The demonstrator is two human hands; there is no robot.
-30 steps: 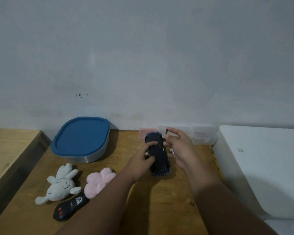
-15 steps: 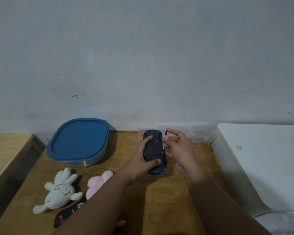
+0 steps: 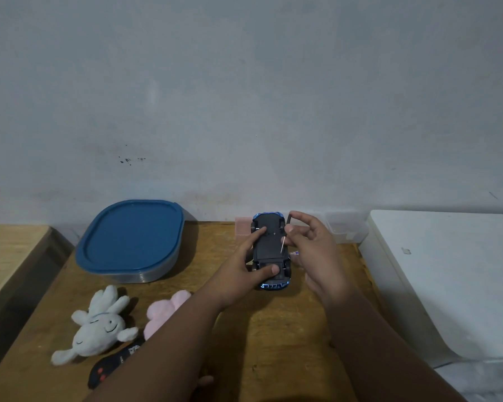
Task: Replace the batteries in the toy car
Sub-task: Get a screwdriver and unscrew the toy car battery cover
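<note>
Head view shows the small blue toy car (image 3: 270, 250) flipped underside-up on the brown wooden table (image 3: 273, 329), near the back wall. The left hand (image 3: 244, 265) pins its black chassis with thumb and forefinger; the right hand (image 3: 308, 245) pinches a thin black-handled screwdriver (image 3: 285, 236), tip resting at the car's right edge. If the tip misses the screw, it may skid across the plastic; a freed screw could roll off unseen.
</note>
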